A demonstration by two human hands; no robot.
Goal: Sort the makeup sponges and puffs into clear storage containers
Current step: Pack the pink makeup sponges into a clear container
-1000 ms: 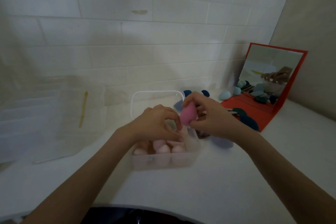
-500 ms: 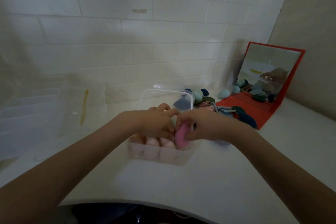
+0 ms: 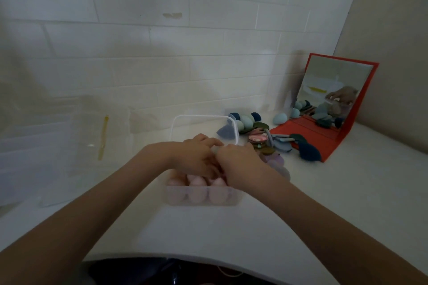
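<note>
Hands, left (image 3: 196, 157) and right (image 3: 240, 164), meet inside clear container (image 3: 203, 196); grip unclear, no writing legible.

Left hand (image 3: 196, 157) and right hand (image 3: 240, 164) touch, fingers curled downward.

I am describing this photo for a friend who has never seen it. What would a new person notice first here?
First, the two hands, left hand and right hand, meeting over the clear container at the centre, where pale pink sponges sit in a row. Next, the red mirror standing open at the right by the wall. Between them lies a loose pile of blue and green sponges and puffs on the white counter.
</note>
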